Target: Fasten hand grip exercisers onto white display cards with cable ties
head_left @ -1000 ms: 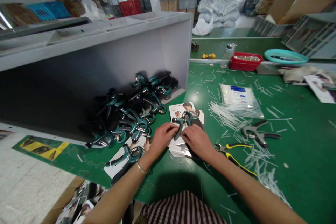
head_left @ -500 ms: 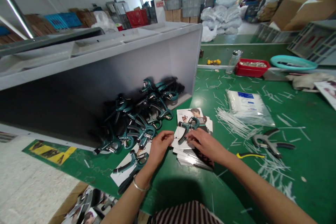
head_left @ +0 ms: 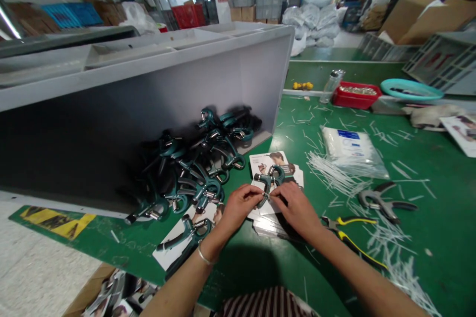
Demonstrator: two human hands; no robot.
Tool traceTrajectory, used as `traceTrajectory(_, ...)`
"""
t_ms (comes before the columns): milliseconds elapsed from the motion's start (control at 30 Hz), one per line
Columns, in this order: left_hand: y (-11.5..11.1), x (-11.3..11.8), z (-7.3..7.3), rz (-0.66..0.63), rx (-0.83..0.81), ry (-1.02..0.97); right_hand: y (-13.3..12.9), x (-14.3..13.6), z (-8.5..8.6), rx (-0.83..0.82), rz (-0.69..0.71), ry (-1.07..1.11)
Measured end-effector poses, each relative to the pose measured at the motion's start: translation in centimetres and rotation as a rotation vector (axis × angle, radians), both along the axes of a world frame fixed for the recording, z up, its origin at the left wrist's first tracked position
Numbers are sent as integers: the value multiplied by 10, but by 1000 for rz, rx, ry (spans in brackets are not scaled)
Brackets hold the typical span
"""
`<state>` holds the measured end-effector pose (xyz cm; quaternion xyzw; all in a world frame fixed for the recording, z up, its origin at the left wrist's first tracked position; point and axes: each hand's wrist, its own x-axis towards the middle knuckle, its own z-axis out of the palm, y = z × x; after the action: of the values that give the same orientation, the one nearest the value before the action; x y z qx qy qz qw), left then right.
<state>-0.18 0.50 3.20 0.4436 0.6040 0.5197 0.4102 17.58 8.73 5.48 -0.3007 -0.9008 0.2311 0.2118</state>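
My left hand (head_left: 241, 207) and my right hand (head_left: 297, 209) meet fingertip to fingertip. Pinched between them is a thin white zip tie (head_left: 266, 194), at the lower end of a teal and black hand grip strengthener (head_left: 277, 174). This strengthener lies on a printed card (head_left: 260, 159), on top of a stack of cards (head_left: 266, 229). Left of my left hand, a second hand grip strengthener (head_left: 188, 234) rests on another card (head_left: 163, 253). Several more strengtheners (head_left: 206, 188) are heaped at the mouth of the tipped grey crate (head_left: 253, 69).
Loose zip ties (head_left: 329, 173) are strewn over the green table right of my hands, beside a plastic bag (head_left: 344, 146). Yellow-handled pliers (head_left: 353, 245) and a grey-black tool (head_left: 386, 203) lie there. Farther back stand a glass jar (head_left: 332, 86), red tray (head_left: 357, 99) and turquoise basin (head_left: 411, 88).
My left hand has moved right to meet my right fingertips over the strengthener's lower end. The yellow-handled pliers, partly hidden by my right forearm before, now show more fully. The view shifted slightly.
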Motion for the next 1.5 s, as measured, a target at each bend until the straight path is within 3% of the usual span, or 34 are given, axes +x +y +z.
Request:
traceTrajectory(533,-1,-2,-6,-21,-11,-141,6,-1,6,50,75,-84)
traceTrajectory(700,-1,-2,-2,-42,-9,-90,5,-3,7,86,81,-69)
traceTrajectory(933,1,-3,5,-64,91,170,5,-3,1,94,126,-8)
traceTrajectory(1233,1,-8,3,-86,55,75,9,5,0,43,135,10)
traceTrajectory(1500,2,-5,3,-86,69,152,5,3,-1,61,125,22)
